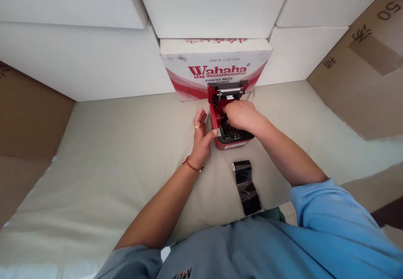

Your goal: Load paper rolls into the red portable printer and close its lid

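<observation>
A small red and black label printer (234, 136) sits on the pale cloth with its lid (228, 88) raised. My right hand (241, 114) reaches down into the printer's bay from the right, fingers curled; what they grip inside is hidden. To the left of the printer is my left hand (203, 138), its fingers extended and its thumb resting on the grey front-left corner. A roll of black film (243, 170) lies in front of the printer, its loose end unrolled toward my body.
Behind the printer stands a red and white Wahaha water carton (217, 67), with white boxes (214, 6) stacked around it. Brown cardboard boxes flank the cloth-covered surface (126, 157), one at left (28, 119) and one at right (355, 98).
</observation>
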Demonstrator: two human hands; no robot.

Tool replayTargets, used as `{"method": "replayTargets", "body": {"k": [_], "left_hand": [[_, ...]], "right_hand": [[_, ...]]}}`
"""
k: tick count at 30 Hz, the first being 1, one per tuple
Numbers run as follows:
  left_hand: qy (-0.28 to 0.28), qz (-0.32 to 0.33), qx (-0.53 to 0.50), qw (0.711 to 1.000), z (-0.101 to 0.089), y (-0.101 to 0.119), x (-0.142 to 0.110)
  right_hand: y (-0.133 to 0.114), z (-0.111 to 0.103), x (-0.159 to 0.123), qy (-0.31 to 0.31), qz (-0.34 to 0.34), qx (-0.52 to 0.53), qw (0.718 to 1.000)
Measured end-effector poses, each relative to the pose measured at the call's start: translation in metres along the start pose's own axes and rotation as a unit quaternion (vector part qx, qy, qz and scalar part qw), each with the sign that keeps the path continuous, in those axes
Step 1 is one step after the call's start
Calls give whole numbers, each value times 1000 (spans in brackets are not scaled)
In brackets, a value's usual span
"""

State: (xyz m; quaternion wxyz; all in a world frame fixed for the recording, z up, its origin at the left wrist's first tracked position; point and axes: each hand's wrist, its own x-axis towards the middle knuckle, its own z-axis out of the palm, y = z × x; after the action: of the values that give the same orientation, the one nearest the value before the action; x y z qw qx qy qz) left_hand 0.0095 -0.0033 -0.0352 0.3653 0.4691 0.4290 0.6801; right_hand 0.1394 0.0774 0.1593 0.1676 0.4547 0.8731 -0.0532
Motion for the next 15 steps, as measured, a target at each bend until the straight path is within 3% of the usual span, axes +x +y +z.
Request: {"method": "replayTargets", "body": {"k": [3,6,8,12,14,15], "left_hand": [[2,-7,-9,1000,0,3,-1],[4,-13,-16,1000,1,5,-1],[7,-15,-12,1000,2,5,-1],[2,-17,-9,1000,1,2,0],[-2,-15,-7,1000,0,1,0],[-3,-14,-5,1000,0,0,0]], "right_hand": [[9,-7,-30,61,1,30,998],[39,-11,-79,136,-40,137,980],[68,-3,-108,116,-38,226,967],[121,46,-130,29,27,265,964],[131,78,-128,-20,61,235,970],[129,93,-128,-13,80,218,973]]}}
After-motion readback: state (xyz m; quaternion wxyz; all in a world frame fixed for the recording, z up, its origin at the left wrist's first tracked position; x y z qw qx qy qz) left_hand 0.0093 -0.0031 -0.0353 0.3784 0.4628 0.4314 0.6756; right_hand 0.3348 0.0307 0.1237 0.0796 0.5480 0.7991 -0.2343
